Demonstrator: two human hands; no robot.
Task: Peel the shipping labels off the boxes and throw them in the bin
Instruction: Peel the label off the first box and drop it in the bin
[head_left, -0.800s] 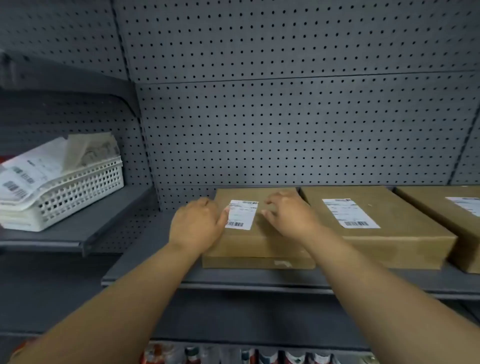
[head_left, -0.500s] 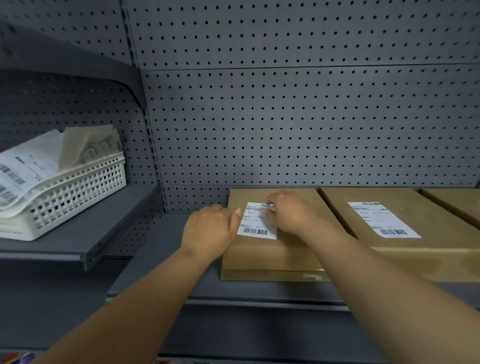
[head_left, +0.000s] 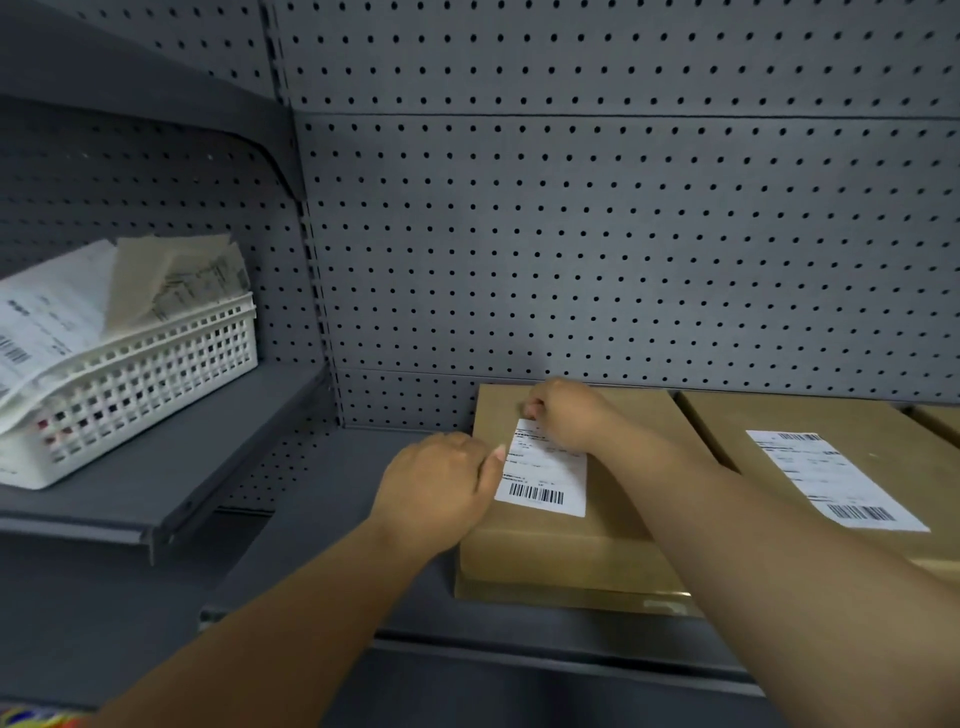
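Compared with the frame half a second before, the right hand (head_left: 569, 415) had moved to the far top corner of the shipping label (head_left: 545, 475), and the view had shifted left, leaving less of the neighbouring box (head_left: 810, 415) in frame. The boxes sat on a grey metal shelf (head_left: 322, 509) backed by pegboard (head_left: 623, 234), with a white basket (head_left: 140, 384) of peeled labels on the adjoining shelf to the left. The right grip was curled, pinching the label's top edge on the brown box (head_left: 561, 551); the left hand (head_left: 434, 491) rested curled against the box's left edge, thumb beside the label, its grip state undeterminable.
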